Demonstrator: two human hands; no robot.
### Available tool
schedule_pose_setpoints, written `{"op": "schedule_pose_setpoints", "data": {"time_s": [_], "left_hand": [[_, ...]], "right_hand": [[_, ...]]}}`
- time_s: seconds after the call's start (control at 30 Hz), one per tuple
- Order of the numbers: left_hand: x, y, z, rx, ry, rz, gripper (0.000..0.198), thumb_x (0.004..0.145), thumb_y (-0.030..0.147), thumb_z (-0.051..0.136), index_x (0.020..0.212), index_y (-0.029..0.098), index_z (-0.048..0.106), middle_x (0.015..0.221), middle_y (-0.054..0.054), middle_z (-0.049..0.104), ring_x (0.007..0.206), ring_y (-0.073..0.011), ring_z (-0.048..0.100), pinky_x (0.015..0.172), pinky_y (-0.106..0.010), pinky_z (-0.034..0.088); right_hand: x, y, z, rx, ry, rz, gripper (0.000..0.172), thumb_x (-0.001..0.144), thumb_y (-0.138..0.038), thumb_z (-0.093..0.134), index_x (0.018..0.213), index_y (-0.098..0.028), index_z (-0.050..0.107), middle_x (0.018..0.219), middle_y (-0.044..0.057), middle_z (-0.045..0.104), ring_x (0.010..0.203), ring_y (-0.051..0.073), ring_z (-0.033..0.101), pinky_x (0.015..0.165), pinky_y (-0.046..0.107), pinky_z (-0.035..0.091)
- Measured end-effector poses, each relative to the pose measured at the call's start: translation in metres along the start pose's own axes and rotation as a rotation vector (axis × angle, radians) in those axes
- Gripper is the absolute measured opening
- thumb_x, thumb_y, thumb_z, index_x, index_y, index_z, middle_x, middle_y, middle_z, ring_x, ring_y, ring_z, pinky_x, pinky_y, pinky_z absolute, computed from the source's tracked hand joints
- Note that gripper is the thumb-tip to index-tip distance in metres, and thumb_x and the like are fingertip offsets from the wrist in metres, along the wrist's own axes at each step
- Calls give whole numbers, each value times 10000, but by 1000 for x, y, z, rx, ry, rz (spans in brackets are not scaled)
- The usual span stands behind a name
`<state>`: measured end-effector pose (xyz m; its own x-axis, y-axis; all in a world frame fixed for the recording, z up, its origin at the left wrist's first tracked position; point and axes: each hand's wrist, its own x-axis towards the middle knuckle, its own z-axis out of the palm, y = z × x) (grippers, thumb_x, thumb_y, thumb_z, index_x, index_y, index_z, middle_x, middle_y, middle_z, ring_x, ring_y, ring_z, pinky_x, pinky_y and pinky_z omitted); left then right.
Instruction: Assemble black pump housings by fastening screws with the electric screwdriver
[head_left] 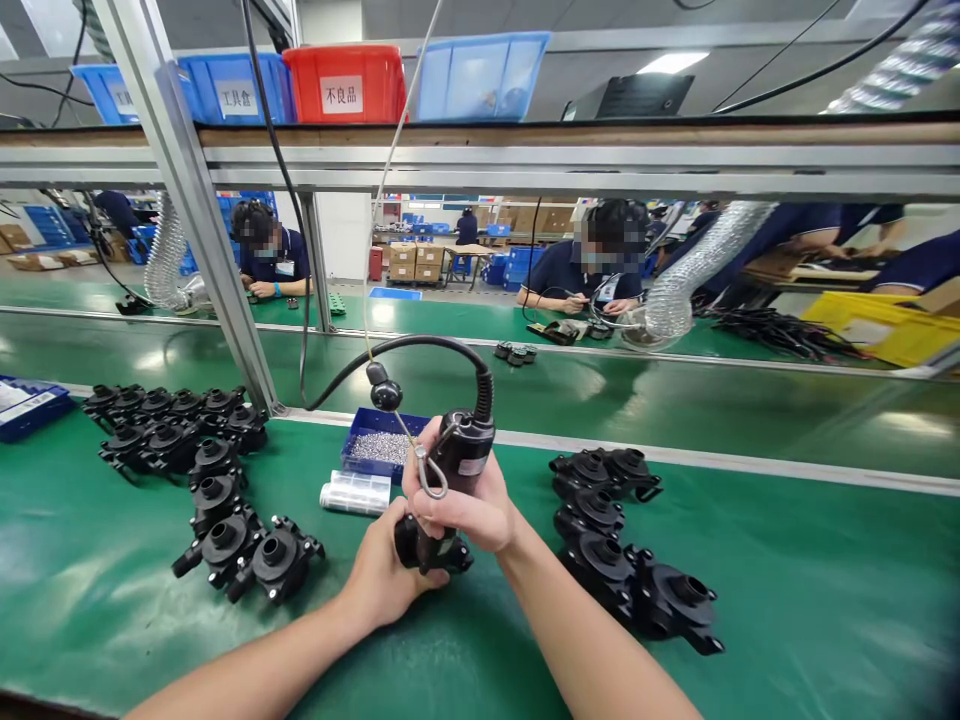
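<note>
Your left hand [386, 580] grips a black pump housing [435, 552] on the green mat [112, 600], just in front of the blue screw tray [379, 447], w/ right hand [461, 505] wrapped round the electric screwdriver [461, 455] standing on it.

Pump housings [202, 480] lie left of the screwdriver [459, 470], more housings [630, 560] right, the screw tray [379, 445] behind it.
</note>
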<state>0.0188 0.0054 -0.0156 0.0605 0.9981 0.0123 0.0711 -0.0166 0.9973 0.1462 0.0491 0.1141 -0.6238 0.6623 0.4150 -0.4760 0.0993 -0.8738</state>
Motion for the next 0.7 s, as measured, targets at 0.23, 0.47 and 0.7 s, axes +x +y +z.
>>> {"op": "schedule_pose_setpoints", "data": {"time_s": [0.23, 0.47, 0.7], "left_hand": [[-2, 5, 3, 81, 71, 86, 482, 624, 173, 878, 1044, 192, 642, 929, 3, 719, 846, -221, 643, 742, -308, 492], [-5, 7, -1, 65, 59, 170, 457, 673, 257, 883, 1039, 187, 619, 994, -42, 734, 922, -257, 662, 812, -342, 499], [-4, 4, 41, 36, 97, 179, 438, 674, 213, 835, 1018, 196, 565, 936, -22, 698, 840, -205, 635, 752, -295, 496]], "right_hand": [[-5, 8, 8, -61, 34, -48, 343, 673, -332, 867, 820, -217, 579, 600, -35, 589, 398, 84, 414, 362, 223, 370], [2, -23, 16, -39, 63, -156, 319, 699, -268, 824, 868, -217, 558, 628, -48, 583, 390, 81, 456, 363, 211, 379], [-26, -90, 0, 22, 221, -531, 291, 779, -219, 753, 938, -264, 513, 643, -69, 618, 329, 51, 400, 320, 163, 359]]}}
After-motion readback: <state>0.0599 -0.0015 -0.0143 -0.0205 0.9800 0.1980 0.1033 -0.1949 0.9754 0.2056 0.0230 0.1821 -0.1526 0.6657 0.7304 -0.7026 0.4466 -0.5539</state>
